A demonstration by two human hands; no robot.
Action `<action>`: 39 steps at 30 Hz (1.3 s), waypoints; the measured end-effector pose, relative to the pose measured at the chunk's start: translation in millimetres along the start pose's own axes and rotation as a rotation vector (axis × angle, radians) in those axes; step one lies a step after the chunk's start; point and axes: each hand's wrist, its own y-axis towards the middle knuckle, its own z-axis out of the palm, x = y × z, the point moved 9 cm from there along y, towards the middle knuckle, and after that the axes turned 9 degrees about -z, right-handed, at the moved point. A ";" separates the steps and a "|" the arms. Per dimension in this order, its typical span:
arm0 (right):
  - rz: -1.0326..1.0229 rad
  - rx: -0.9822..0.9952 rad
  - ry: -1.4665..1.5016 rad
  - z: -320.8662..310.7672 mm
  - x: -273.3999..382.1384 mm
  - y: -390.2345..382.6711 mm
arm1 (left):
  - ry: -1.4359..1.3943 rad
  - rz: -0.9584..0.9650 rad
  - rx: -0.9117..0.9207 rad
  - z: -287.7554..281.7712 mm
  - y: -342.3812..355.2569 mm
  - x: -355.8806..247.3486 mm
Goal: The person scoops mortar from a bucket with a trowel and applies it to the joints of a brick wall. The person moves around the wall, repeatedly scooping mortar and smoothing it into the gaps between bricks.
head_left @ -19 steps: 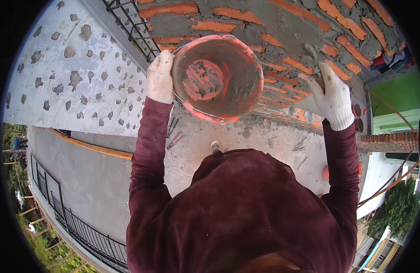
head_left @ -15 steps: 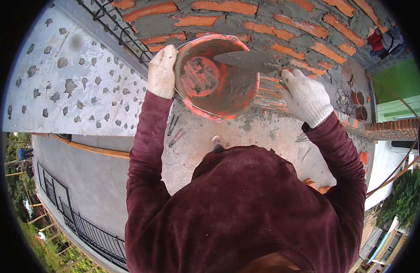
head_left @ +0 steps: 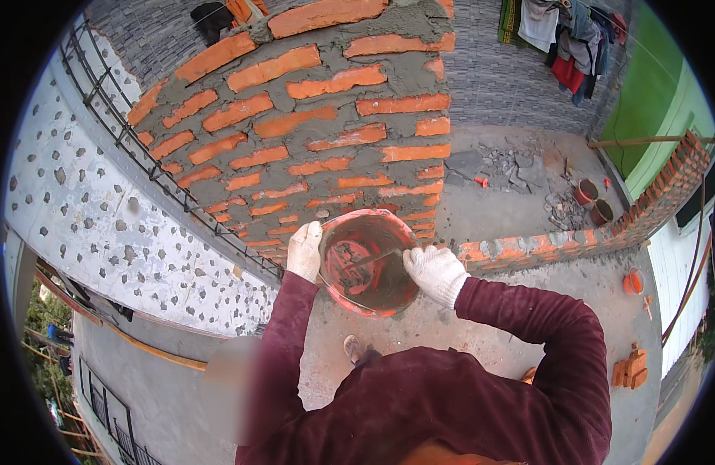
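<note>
My left hand (head_left: 303, 249), in a white knit glove, is closed on the left rim of a red bucket (head_left: 396, 287), whose inside is smeared with grey mortar. My right gloved hand (head_left: 431, 271) is closed round the handle of a trowel at the bucket's right side; the trowel's blade (head_left: 379, 260) reaches down inside the bucket and is hard to make out against the mortar. Above the bucket rises a brick wall (head_left: 336, 80) with rough grey mortar in and over its joints.
A steel rebar cage (head_left: 102, 101) runs beside a pitted white wall (head_left: 79, 217) at left. At right stand a low brick wall (head_left: 528, 252), two buckets (head_left: 587, 194), a small orange bucket (head_left: 633, 282), stacked bricks (head_left: 629, 366) and rubble (head_left: 512, 167). Laundry (head_left: 567, 46) hangs behind.
My view has tilted up, showing more of the brick wall and the yard behind it. The trowel, earlier raised over the bucket, has moved down inside it; my right hand has come closer to the rim.
</note>
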 end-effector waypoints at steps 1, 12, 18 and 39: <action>0.003 -0.008 0.002 2.6 -7.6 -9.3 | -0.030 -0.026 0.028 20.0 -9.7 -1.5; 0.144 0.369 0.090 18.0 -45.8 -32.2 | 0.561 0.152 0.063 98.5 -35.9 -43.5; -0.047 0.621 0.464 75.8 -12.3 -14.7 | 0.507 0.298 0.031 106.7 -54.8 -69.5; -0.302 -0.096 2.191 -167.4 -141.4 144.2 | 0.372 -0.318 -0.714 -260.2 -99.1 210.7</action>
